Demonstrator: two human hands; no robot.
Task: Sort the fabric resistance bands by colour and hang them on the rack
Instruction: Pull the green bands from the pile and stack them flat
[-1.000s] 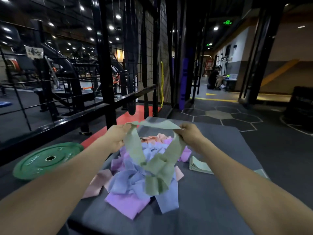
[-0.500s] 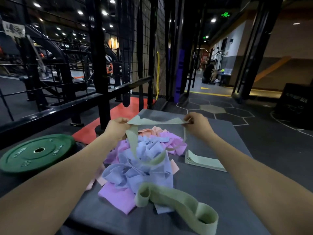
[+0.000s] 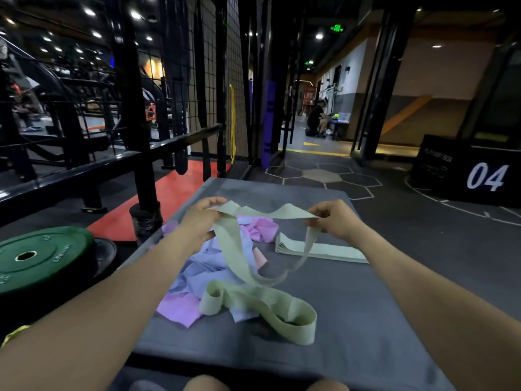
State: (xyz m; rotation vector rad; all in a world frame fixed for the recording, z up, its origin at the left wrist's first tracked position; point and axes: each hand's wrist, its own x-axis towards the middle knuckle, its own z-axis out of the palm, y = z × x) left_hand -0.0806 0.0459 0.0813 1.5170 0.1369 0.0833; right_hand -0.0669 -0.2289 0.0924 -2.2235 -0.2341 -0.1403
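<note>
A pale green fabric band (image 3: 270, 214) is stretched between my hands above a grey padded platform (image 3: 352, 320). My left hand (image 3: 201, 218) grips its left end and my right hand (image 3: 334, 220) pinches its right end. The band's lower loop hangs down and trails over a second green band (image 3: 265, 309) lying on the platform. Under my left hand sits a heap of blue, purple and pink bands (image 3: 205, 266). A flat stack of folded green bands (image 3: 324, 249) lies just beyond my right wrist.
A green weight plate (image 3: 39, 258) lies on the floor at left beside a black rail and a mesh rack (image 3: 211, 88). A black box marked 04 (image 3: 479, 173) stands at right. A person crouches far down the corridor (image 3: 317, 119).
My hands have drawn apart, pulling the band's top edge out flat. A second green band dropped free and now lies on the platform's near part. The camera tilted down.
</note>
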